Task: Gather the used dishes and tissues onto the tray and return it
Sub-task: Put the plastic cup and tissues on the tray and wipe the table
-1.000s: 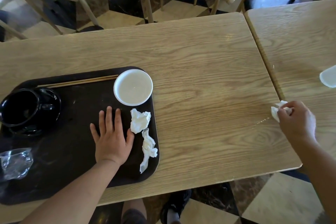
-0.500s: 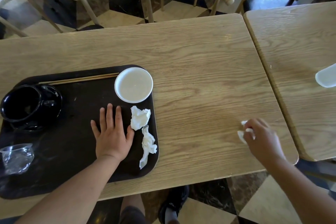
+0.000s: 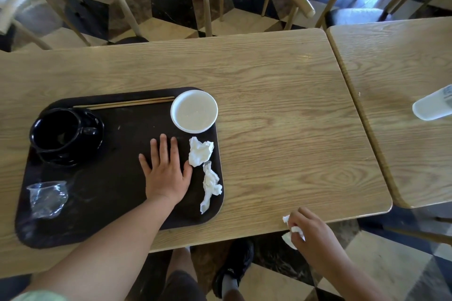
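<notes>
Pinching a crumpled tissue, the right hand hovers at the table's five o'clock edge. Left hand presses flat, fingers straight, on the tray at eight o'clock. Gathering seems underway; next, carry the tissue toward nine o'clock and release it on the tray.

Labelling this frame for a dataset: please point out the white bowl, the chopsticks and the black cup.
white bowl (image 3: 194, 111): head view, inner bottom.
chopsticks (image 3: 127, 102): head view, mid-length.
black cup (image 3: 56, 130): head view, dark interior.
</notes>
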